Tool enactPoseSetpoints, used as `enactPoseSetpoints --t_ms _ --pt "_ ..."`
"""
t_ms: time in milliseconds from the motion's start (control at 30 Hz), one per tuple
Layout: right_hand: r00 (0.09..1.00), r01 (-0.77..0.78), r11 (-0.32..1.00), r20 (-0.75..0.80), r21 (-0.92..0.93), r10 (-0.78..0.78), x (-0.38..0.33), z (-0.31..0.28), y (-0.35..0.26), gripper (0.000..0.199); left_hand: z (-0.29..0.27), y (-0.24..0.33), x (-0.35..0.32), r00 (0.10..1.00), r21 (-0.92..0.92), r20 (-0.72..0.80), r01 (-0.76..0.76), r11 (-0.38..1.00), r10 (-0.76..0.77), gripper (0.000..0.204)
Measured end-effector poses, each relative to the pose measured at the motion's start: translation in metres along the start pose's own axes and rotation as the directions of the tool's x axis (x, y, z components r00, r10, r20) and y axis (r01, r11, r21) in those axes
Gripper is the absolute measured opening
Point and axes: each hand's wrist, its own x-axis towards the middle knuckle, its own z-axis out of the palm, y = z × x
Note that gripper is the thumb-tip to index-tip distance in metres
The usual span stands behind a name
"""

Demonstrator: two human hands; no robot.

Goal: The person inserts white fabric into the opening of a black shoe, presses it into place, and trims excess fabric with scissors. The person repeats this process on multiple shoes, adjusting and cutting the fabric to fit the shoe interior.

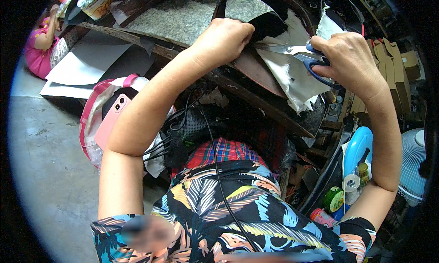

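Note:
My right hand (pixel 350 62) is closed round the dark-blue handles of a pair of scissors (pixel 297 50). The blades point left, across a torn-edged white sheet of backing material (pixel 281 73). Just left of the blade tips, my left hand (pixel 228 41) is closed at the edge of a black, curved piece of material (pixel 270 25) and seems to pinch it. Its fingertips are partly hidden. Beneath lies a brown, leather-like piece with a curved edge (pixel 258 71), on the worktable's front edge.
The worktable has a grey speckled slab (pixel 171 18). White sheets (pixel 89 62) lie at the left, near another person in pink (pixel 41 50). A pink phone (pixel 112 119) rests in a pink-and-white bag beside my left arm. At the right stand cardboard pieces (pixel 388 75) and a fan (pixel 414 162).

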Motion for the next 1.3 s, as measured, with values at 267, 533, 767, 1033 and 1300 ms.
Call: enactPoseSetpoints --t_ms 267,533,767,1033,1300 --pt "0.992 0.126 0.981 0.036 -0.15 -0.122 0.016 -0.016 -0.006 0.042 0.003 0.005 0.001 0.999 0.105 0.039 -0.041 0.994 0.037 0.009" --pt "0.992 0.123 0.992 -0.003 -0.023 -0.123 0.002 -0.015 0.006 0.041 -0.003 -0.007 0.003 0.998 -0.025 0.062 0.026 0.999 -0.024 0.01" --pt "0.885 -0.225 0.45 -0.012 0.864 0.466 -0.046 0.057 0.057 0.02 -0.004 -0.001 0.001 0.995 -0.004 0.039 0.087 0.996 -0.087 0.01" --pt "0.769 -0.631 0.549 0.348 0.548 0.536 -0.069 0.146 0.048 0.033 -0.004 0.002 0.004 0.981 0.038 0.076 0.175 0.984 -0.178 0.01" --pt "0.757 -0.023 0.703 -0.447 0.711 0.477 -0.038 0.041 -0.035 0.012 -0.005 0.004 0.011 0.964 -0.033 0.205 0.182 0.983 -0.172 0.033"
